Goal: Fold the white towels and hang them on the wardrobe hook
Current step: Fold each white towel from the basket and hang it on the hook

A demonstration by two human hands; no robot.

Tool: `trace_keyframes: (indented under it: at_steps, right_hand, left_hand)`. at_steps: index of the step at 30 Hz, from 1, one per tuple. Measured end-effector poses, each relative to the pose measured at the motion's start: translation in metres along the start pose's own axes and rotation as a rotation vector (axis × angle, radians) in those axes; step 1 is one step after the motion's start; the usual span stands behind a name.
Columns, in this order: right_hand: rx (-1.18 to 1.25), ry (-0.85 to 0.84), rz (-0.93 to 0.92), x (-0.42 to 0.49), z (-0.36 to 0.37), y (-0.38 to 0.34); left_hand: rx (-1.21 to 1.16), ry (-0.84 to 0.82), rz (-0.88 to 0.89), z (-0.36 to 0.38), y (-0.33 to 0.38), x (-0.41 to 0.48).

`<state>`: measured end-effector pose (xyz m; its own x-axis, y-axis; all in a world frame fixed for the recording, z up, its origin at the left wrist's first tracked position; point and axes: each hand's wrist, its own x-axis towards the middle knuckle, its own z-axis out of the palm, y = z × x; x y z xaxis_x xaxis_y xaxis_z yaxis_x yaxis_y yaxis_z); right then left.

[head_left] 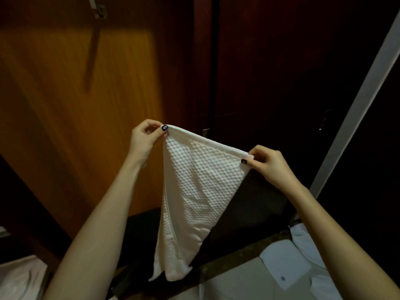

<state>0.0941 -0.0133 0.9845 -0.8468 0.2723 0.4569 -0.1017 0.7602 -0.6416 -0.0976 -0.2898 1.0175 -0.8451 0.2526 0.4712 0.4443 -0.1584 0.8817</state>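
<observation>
Left hand and right hand each pinched top corner of white waffle towel, stretched between them, hanging below. Risk: pinch slipped, corner dropped; hook far above left.

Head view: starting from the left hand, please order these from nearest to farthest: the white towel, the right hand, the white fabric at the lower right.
1. white towel, pinched by the left hand at one top corner.
2. right hand, on the other top corner.
3. white fabric, low on the right.
</observation>
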Motion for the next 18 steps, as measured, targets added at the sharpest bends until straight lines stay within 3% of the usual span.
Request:
trace_keyframes:
  at_steps: [5, 10, 15, 18]
  right_hand:
    - [-0.138, -0.060, 0.019, 0.009, -0.006, 0.002]
    - [-0.123, 0.062, -0.018, 0.024, -0.009, -0.008]
    - [-0.233, 0.091, -0.048, 0.039, -0.021, -0.015]
    - [-0.162, 0.111, -0.082, 0.040, -0.023, -0.014]
  left_hand:
    - [0.207, -0.075, 0.020, 0.004, 0.004, 0.003]
    - [0.461, -0.103, 0.059, -0.004, -0.001, 0.012]
    - [0.487, -0.074, 0.132, 0.000, -0.018, 0.007]
    - [0.475, -0.021, 0.160, 0.006, -0.024, 0.012]
